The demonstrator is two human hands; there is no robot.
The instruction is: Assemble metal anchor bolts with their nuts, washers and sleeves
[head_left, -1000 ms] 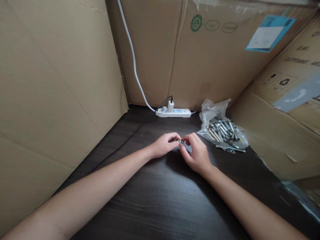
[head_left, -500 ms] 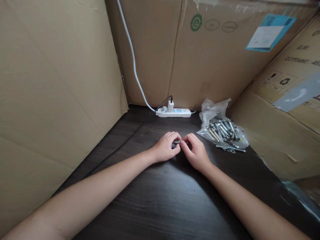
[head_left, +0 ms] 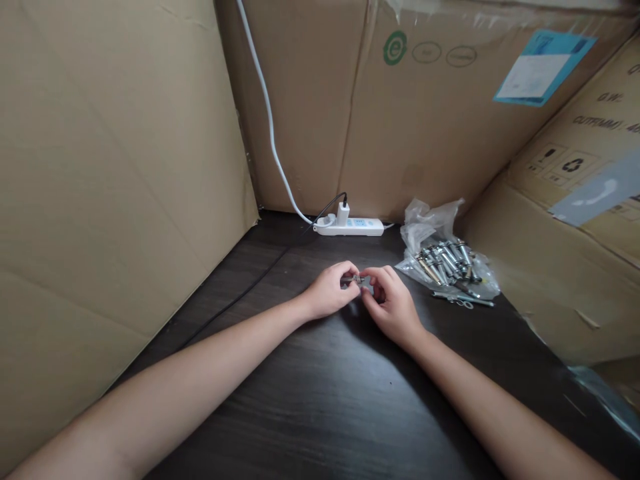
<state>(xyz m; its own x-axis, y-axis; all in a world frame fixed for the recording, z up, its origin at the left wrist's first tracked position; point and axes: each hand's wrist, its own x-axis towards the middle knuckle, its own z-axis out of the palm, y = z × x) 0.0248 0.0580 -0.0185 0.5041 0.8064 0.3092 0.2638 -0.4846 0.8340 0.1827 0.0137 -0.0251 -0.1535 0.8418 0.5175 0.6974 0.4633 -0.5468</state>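
Note:
Between my two hands, above the dark tabletop, lies a small metal expansion bolt (head_left: pixel 358 279), roughly level. My left hand (head_left: pixel 332 293) pinches it between thumb and fingers. Curled around its right end is my right hand (head_left: pixel 391 300), with forefinger and thumb at the bolt's tip. Fingers cover much of the bolt, so its exact parts are hard to make out. To the right of my right hand, a clear plastic bag (head_left: pixel 419 219) holds several similar metal bolts (head_left: pixel 447 260). A loose rod (head_left: pixel 480 301) and a washer (head_left: pixel 467 305) lie at its front edge.
A white power strip (head_left: pixel 357 227) with a plugged-in charger (head_left: pixel 343 214) stands at the back. Its white cable (head_left: pixel 270 127) climbs the rear carton, and a black cable (head_left: pixel 245 291) runs left across the dark table (head_left: pixel 320 400). Large cardboard boxes (head_left: pixel 125 167) wall in the sides and back.
My right fingertips have parted somewhat around the bolt's end, and more of the metal shows between my hands. My left hand keeps its pinch. The view has shifted slightly.

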